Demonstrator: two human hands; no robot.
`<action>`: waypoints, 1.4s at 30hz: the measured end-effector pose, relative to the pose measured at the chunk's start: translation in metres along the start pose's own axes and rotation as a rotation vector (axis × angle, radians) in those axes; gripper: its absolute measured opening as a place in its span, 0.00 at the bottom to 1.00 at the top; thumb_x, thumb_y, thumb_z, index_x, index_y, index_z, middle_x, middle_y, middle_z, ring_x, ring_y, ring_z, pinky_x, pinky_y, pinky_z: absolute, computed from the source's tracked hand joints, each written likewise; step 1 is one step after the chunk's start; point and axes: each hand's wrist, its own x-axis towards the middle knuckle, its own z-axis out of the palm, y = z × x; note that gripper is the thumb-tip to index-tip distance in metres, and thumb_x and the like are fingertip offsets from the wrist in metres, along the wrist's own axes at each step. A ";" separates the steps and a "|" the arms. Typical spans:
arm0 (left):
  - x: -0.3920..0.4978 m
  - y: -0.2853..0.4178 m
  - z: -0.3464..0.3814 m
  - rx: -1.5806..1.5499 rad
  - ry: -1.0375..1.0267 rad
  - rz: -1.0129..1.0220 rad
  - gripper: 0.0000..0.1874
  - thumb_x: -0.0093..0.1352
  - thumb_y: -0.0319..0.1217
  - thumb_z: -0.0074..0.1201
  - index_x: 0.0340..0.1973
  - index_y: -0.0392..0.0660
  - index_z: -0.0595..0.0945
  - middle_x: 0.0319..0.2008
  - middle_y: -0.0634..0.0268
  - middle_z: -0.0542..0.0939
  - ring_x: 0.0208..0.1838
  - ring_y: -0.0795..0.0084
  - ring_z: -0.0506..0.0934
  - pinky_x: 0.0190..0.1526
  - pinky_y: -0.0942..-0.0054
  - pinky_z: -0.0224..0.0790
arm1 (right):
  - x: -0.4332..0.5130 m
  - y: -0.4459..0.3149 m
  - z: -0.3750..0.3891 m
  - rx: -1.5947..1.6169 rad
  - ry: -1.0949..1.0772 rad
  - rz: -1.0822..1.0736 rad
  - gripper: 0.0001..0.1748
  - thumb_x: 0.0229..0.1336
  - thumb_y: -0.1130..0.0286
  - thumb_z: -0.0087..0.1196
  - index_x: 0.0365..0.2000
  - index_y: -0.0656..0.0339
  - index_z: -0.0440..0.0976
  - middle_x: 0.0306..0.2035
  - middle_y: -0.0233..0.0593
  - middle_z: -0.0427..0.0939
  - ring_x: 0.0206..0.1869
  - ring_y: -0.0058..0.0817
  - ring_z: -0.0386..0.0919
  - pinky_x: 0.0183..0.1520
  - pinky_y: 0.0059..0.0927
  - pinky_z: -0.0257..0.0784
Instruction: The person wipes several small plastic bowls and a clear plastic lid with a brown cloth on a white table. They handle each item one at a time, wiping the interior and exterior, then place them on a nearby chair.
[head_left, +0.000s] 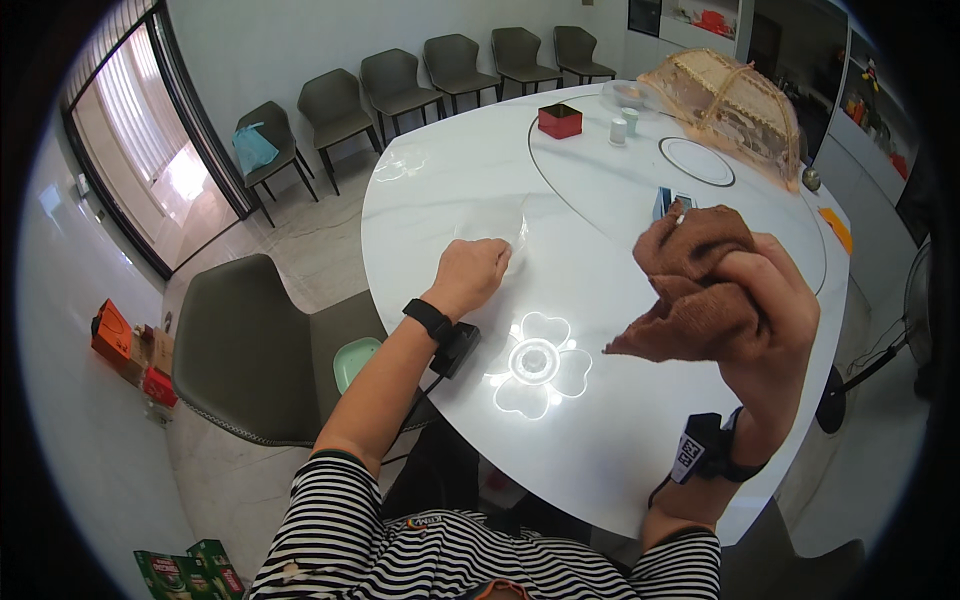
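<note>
My left hand (474, 271), fingers curled, holds the near edge of a clear, see-through item (491, 225), perhaps a glass bowl or plastic lid, over the white marble-look table (427, 202). My right hand (780, 300) grips a crumpled brown cloth (697, 300), raised above the table's right part; one corner of the cloth hangs to the left. Just beyond the cloth is a small blue and white object (663, 202), partly hidden by it. Both wrists carry black straps with small devices. Light reflected in a flower shape lies on the tabletop between my forearms.
Farther back on the table are a red square box (560, 121), two small cups (618, 132), a white round plate (697, 162) and a mesh food cover (727, 105). A grey chair (240, 345) with a green tray (356, 361) stands at left; a fan (916, 307) is right.
</note>
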 end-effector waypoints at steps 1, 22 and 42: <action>-0.001 0.001 -0.002 0.009 -0.002 0.002 0.10 0.71 0.35 0.51 0.35 0.44 0.83 0.29 0.55 0.84 0.32 0.47 0.80 0.37 0.50 0.72 | 0.001 0.000 0.002 0.010 -0.009 0.004 0.15 0.46 0.80 0.69 0.35 0.67 0.77 0.38 0.43 0.79 0.39 0.34 0.81 0.42 0.29 0.75; -0.033 0.039 -0.045 -0.327 0.464 -0.020 0.11 0.64 0.14 0.47 0.37 0.38 0.82 0.31 0.62 0.88 0.40 0.74 0.86 0.46 0.78 0.77 | 0.004 0.013 0.047 0.022 0.019 -0.051 0.18 0.43 0.84 0.64 0.39 0.63 0.78 0.38 0.45 0.80 0.39 0.47 0.80 0.43 0.36 0.78; -0.160 0.089 -0.103 -1.354 -0.104 0.286 0.16 0.64 0.09 0.44 0.41 0.40 0.76 0.48 0.49 0.84 0.56 0.54 0.82 0.63 0.51 0.71 | 0.001 -0.019 0.084 1.121 -0.610 0.192 0.37 0.48 0.73 0.68 0.61 0.62 0.71 0.63 0.45 0.73 0.66 0.39 0.73 0.68 0.35 0.67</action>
